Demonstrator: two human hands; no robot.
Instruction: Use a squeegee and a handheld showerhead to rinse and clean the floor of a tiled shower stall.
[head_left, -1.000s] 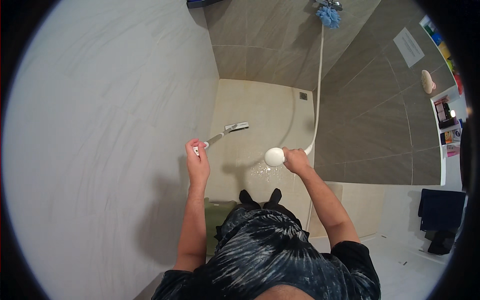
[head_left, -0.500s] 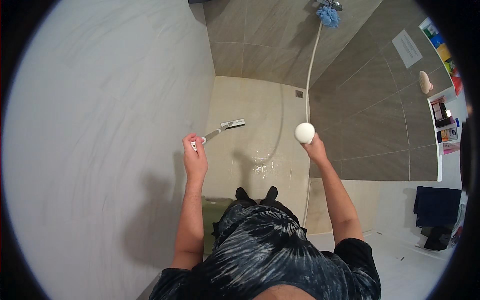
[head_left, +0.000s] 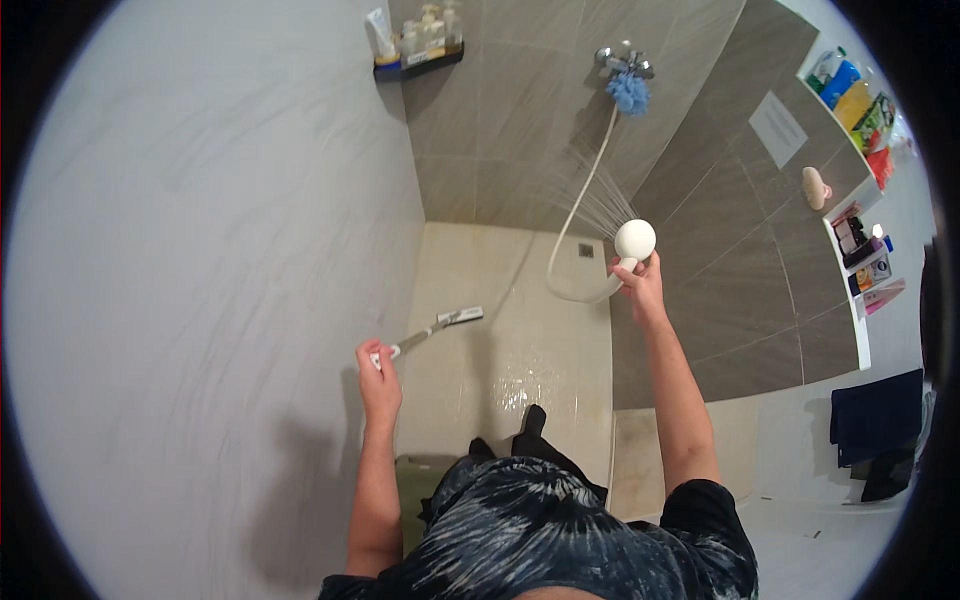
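My right hand (head_left: 643, 285) is closed round the handle of a white shower head (head_left: 635, 240), which is raised on the right. Thin jets of water spray from it toward the tiled far wall. Its white hose (head_left: 576, 205) loops down and then runs up to the chrome tap (head_left: 622, 62). On the left, my left hand (head_left: 379, 382) grips the white handle end of a long grey-and-white brush (head_left: 430, 330). The brush's flat head is over the beige floor, close to the left wall; whether it touches the floor I cannot tell.
Wet patches shine on the shower floor (head_left: 525, 385) before my feet. A blue bath pouf (head_left: 628, 93) hangs at the tap. A black corner shelf (head_left: 425, 62) holds several bottles. Along the right, a white ledge (head_left: 845, 290) carries toiletries; dark towels (head_left: 877, 415) hang lower down.
Water now sprays from the shower head, which has been lifted and turned toward the far wall. Its hose has gone from straight to looped. The view has tilted up, and one foot has stepped forward.
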